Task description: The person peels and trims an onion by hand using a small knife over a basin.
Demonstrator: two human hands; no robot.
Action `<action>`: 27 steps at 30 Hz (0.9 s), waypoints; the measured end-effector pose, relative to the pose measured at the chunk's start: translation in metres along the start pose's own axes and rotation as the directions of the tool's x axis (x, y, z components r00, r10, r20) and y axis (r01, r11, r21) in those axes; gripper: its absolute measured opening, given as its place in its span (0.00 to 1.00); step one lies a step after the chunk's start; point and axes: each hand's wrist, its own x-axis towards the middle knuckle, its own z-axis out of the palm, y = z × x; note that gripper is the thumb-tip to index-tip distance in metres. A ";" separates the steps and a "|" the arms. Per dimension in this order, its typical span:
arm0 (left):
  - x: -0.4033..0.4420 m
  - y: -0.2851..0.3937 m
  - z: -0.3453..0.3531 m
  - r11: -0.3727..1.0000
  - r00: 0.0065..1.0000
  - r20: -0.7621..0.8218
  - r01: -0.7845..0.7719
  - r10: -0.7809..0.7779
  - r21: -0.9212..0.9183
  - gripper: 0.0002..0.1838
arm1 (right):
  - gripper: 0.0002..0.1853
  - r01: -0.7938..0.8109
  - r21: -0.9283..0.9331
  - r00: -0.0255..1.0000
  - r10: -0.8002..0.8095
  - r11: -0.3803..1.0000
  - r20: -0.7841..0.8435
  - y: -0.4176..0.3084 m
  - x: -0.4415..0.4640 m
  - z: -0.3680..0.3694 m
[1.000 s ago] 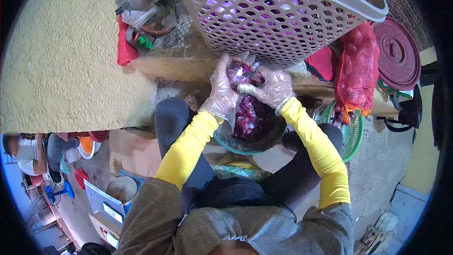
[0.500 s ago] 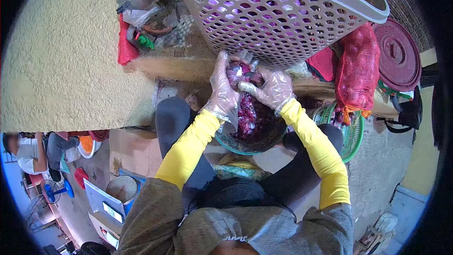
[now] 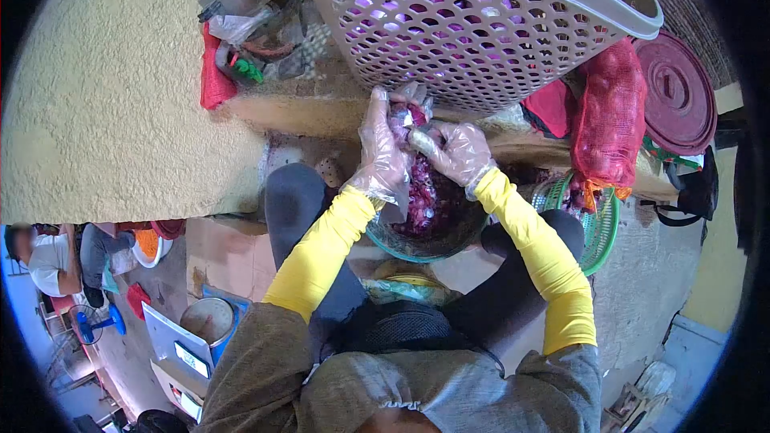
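A red onion (image 3: pixel 411 118) is held in my left hand (image 3: pixel 382 149), whose fingers curl around it below the crate. My right hand (image 3: pixel 464 151) is closed, with its thumb and fingertips against the onion's right side; whatever it pinches is too small to make out. Both hands wear clear plastic gloves. Beneath them, between my legs, a dark basin with a teal rim (image 3: pixel 415 259) holds a heap of purple onion skins (image 3: pixel 425 200).
A large perforated crate (image 3: pixel 481 40) with purple onions inside leans above my hands. Right of it are a red mesh sack (image 3: pixel 609 116), a maroon lid (image 3: pixel 676 92) and a green basket (image 3: pixel 600 236). At far left, another person (image 3: pixel 52 261) sits near a blue fan (image 3: pixel 100 323).
My right hand has shifted slightly down and its fingers have curled in more beside the onion. My left hand stays almost in place, still holding the onion.
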 end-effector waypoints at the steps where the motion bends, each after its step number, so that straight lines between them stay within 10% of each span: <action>1: 0.000 0.000 0.000 1.000 1.000 -0.015 0.020 -0.021 -0.012 0.22 | 0.31 0.008 0.037 1.000 -0.009 0.999 0.007 0.002 0.001 0.002; 16: 0.006 0.017 0.000 0.965 0.986 -0.040 0.149 -0.161 -0.214 0.27 | 0.30 0.302 -0.201 0.953 -0.293 0.932 0.077 0.006 -0.003 -0.021; 27: -0.007 0.030 0.005 0.908 0.920 0.016 0.383 -0.392 0.171 0.37 | 0.35 0.373 -0.203 0.909 -0.400 0.905 -0.113 0.001 0.005 -0.033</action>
